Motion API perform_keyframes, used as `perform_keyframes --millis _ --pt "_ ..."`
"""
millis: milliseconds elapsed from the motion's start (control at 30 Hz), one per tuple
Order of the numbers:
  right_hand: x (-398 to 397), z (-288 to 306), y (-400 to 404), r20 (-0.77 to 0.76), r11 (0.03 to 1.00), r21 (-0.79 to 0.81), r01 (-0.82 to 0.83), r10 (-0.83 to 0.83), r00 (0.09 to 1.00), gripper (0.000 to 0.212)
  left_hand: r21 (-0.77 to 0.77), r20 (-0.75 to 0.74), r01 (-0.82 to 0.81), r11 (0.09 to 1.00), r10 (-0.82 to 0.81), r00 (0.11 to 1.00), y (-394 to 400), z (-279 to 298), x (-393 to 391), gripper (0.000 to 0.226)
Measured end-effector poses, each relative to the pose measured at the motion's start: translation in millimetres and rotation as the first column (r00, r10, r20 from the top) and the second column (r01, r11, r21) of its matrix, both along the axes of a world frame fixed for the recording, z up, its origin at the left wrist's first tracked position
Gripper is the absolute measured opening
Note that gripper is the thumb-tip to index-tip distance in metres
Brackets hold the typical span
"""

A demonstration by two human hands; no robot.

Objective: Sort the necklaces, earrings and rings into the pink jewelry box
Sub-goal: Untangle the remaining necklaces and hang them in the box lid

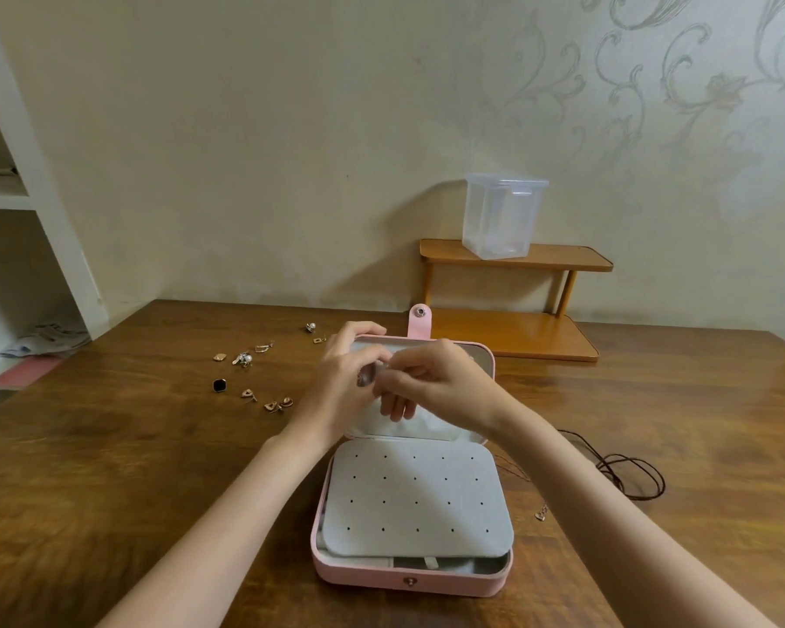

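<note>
— Pink jewelry box [409,577]: where does it sit, and what is it made of?

— It lies open on the brown wooden table [109,469], near the front edge. The shell looks like smooth pink leatherette with rounded corners and a small metal stud at the front. The lid [481,355] lies folded back, its strap with a snap [420,317] pointing away. A soft grey felt panel [418,500], dotted with rows of tiny holes, lies tilted over the lower tray.

— And the hands?

— Both meet over the lid's lining. The left hand [345,378] has its fingers curled in, pinching a small shiny piece [365,376]; what kind of piece is too small to tell. The right hand [436,383] curls towards the same spot, thumb and forefinger pressed together at it, the other fingers hanging down loosely.

— The rest of the jewelry?

— Earrings [245,358] are scattered to the left of the box: pearl ones, gold-toned ones, and a square black stud [220,385]. A dark cord necklace [631,473] lies looped to the right, with a small pendant [541,514] nearer the box.

— Behind?

— A two-tier wooden shelf [517,260] holding a clear plastic container [501,217].
</note>
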State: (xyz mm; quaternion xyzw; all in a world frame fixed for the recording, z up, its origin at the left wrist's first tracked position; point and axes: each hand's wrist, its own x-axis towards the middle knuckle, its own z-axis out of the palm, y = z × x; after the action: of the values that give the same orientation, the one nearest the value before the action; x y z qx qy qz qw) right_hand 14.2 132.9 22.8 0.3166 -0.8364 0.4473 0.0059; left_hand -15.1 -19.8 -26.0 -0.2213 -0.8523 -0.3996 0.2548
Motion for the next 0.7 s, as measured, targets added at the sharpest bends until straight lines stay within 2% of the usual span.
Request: perform_keyframes --millis 67,133,200,367,467,600,700 --pt "-2.9 2.1 0.4 0.057 0.982 -0.181 0.048 -0.038 0.998 0.019 0.068 -0.081 -0.041 0.997 0.046 0.996 0.4 -2.6 -2.4 0.003" --pt "-6.7 5.5 2.8 0.09 0.934 -0.329 0.138 -0.114 0.989 0.02 0.118 -0.121 -0.1 0.988 0.115 0.986 0.7 -2.5 -4.0 0.007" --pt "-11.7 8.6 4.9 0.09 0.899 -0.393 0.193 -0.171 0.981 0.02 0.145 -0.119 -0.13 0.981 0.147 0.982 0.8 -1.5 -4.9 0.007" --pt "-21.5 11.6 7.9 -0.005 0.924 -0.295 0.245 -0.257 0.966 0.019 0.143 -0.128 -0.165 0.976 0.183 0.975 5.0 0.1 -5.5 0.007" --pt "-21.8 11.8 11.0 -0.14 0.949 -0.166 0.269 -0.292 0.946 0.017 0.138 -0.143 -0.177 0.974 0.197 0.97 5.8 -0.4 -6.5 0.009" --pt "-18.1 9.5 15.4 -0.299 0.956 -0.006 0.292 -0.28 0.912 0.019 0.107 -0.187 -0.175 0.979 0.193 0.963 6.0 -1.3 -5.5 0.013" --pt "-17.8 8.7 18.8 -0.345 0.947 0.082 0.311 -0.266 0.9 0.019 0.088 -0.196 -0.157 0.984 0.171 0.966 3.8 0.4 -5.1 0.017"
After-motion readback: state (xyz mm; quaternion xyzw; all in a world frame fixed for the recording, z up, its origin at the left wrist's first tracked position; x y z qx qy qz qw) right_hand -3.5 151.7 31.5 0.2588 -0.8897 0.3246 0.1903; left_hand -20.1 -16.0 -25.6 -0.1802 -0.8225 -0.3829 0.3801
